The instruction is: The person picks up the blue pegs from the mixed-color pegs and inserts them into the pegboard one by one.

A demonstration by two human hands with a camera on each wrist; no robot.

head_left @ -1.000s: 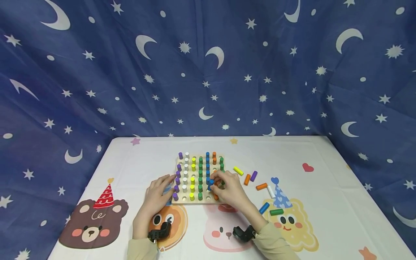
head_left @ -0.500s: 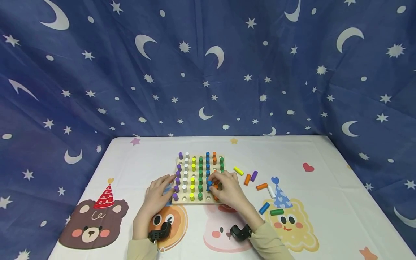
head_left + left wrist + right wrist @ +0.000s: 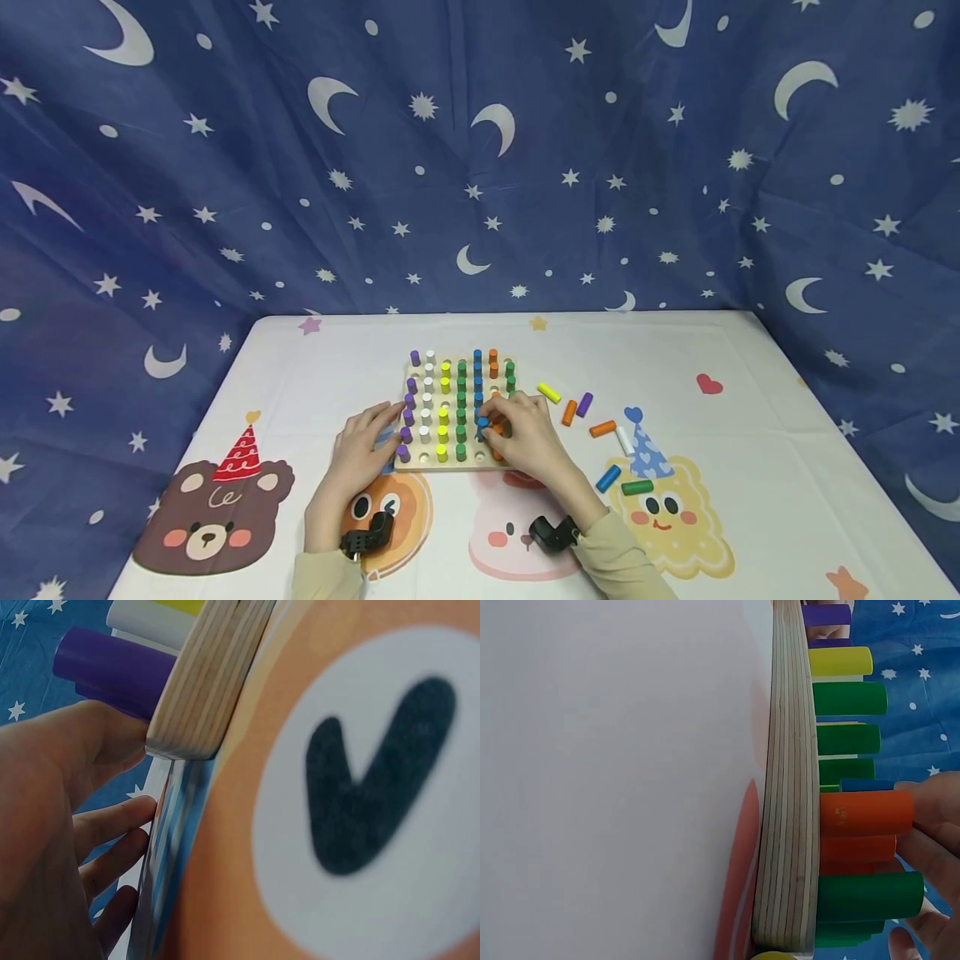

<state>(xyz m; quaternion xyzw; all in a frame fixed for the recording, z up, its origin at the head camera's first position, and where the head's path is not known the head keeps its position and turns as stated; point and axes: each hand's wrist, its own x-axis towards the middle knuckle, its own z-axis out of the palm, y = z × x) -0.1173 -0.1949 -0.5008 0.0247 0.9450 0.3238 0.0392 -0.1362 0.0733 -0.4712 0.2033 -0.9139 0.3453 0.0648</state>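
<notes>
A wooden pegboard (image 3: 450, 467) holds upright columns of purple, white, yellow, green, blue and orange pegs. My right hand (image 3: 531, 435) pinches a blue peg (image 3: 482, 427) between thumb and fingertips, low over the blue column towards the near side. From the right wrist view, that blue peg (image 3: 866, 784) is mostly covered by an orange peg (image 3: 866, 814) at the near edge. My left hand (image 3: 362, 446) rests against the board's left side, fingers loosely extended. Its thumb touches the board corner beside a purple peg (image 3: 112, 664) in the left wrist view.
Loose pegs lie right of the board: yellow (image 3: 549, 392), purple (image 3: 584, 405), white (image 3: 625, 441), blue (image 3: 608, 478), green (image 3: 637, 488) and two orange, one (image 3: 602, 429) farther right. A printed cloth (image 3: 787, 467) covers the table; a starry blue curtain (image 3: 480, 167) hangs behind.
My right hand has shifted slightly left and lowered the blue peg towards the board, bringing it in line with the blue column. The left hand has stayed in place.
</notes>
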